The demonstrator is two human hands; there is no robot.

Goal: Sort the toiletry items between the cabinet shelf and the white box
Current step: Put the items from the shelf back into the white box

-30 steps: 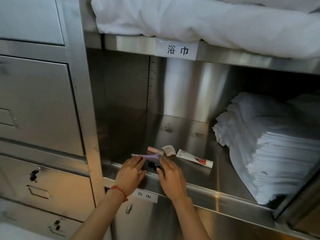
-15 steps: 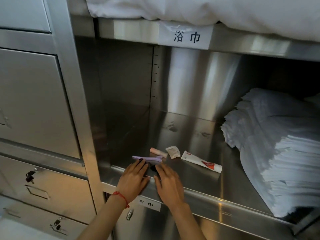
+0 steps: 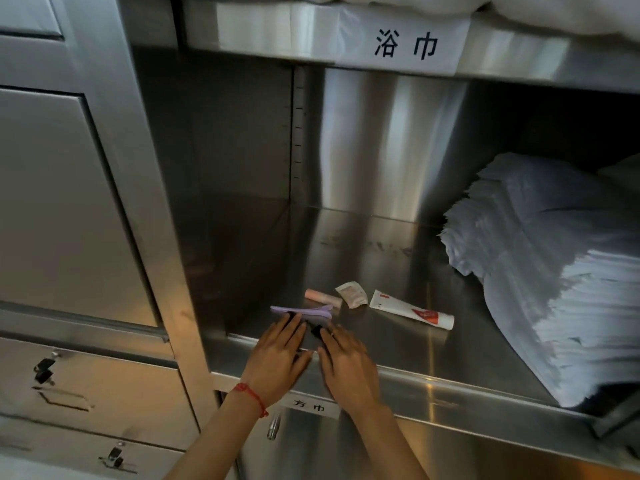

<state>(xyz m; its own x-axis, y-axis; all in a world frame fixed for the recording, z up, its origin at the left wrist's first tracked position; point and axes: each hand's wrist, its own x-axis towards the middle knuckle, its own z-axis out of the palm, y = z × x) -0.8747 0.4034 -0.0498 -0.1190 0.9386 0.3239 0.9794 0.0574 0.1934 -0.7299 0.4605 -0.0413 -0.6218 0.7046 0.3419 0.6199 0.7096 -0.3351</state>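
Note:
On the steel cabinet shelf (image 3: 398,344) near its front edge lie a purple hair clip (image 3: 300,310), a small pink tube (image 3: 322,298), a white sachet (image 3: 352,294) and a white toothpaste tube (image 3: 411,309) with a red end. My left hand (image 3: 277,358) and my right hand (image 3: 346,362) lie flat side by side on the shelf edge, fingers straight. Their fingertips touch a small black item (image 3: 314,331), mostly hidden beneath them, just in front of the clip. No white box is in view.
A tall stack of white folded cloths (image 3: 554,271) fills the right of the shelf. White bedding lies on the shelf above, over a paper label (image 3: 405,46). Steel drawers (image 3: 69,209) with locks stand at the left. A second label (image 3: 309,407) sits below the hands.
The camera has moved closer to the shelf. Both hands have stayed at the front edge on the black item, drawing slightly nearer to each other.

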